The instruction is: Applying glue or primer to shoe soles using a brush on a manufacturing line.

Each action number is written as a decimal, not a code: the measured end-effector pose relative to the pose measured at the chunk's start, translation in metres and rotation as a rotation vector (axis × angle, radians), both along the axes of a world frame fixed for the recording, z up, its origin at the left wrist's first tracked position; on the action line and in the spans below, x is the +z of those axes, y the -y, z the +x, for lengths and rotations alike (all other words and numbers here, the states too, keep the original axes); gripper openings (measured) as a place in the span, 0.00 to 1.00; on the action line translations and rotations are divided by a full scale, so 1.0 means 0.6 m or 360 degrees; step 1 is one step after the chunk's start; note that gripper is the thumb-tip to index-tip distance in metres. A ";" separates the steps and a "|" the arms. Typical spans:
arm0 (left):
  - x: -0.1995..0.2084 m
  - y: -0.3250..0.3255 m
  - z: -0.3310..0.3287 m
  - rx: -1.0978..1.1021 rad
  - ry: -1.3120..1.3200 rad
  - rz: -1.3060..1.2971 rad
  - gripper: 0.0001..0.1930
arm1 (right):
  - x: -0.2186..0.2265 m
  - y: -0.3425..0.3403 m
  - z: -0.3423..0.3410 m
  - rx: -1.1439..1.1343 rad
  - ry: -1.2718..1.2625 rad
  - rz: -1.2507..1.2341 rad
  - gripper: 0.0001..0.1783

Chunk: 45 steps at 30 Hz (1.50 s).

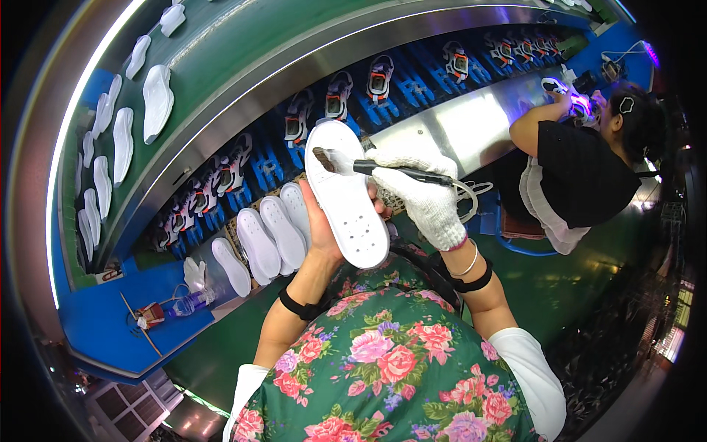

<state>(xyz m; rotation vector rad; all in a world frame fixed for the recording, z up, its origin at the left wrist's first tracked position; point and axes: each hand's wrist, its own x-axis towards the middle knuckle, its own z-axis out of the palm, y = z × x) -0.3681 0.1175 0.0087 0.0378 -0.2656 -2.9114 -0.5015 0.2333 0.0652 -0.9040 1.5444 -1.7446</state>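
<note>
My bare left hand (pixel 324 225) is closed round the edges of a white shoe sole (pixel 346 199), which it holds up tilted in front of me. Small dark holes show at the sole's near end. My right hand (pixel 423 195), in a white knit glove, grips a brush (pixel 368 168) with a black handle and a cable or tube trailing from it. The brush's brown bristles rest on the sole's upper half. Left of my left hand, several white soles (pixel 258 243) lie side by side on the bench.
Sports shoes (pixel 379 77) ride on blue racks along the line ahead. On the green belt (pixel 199 81) beyond lie more white soles (pixel 157 103). A clear bottle (pixel 190 302) stands on the blue table (pixel 110 331). To the right, a co-worker (pixel 582 162) handles a shoe (pixel 578 102) under purple light.
</note>
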 end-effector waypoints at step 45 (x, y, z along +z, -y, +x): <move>0.195 0.222 -0.190 0.0436 0.0457 -0.0922 0.35 | 0.072 0.027 -0.085 -0.0095 0.1467 -0.0873 0.12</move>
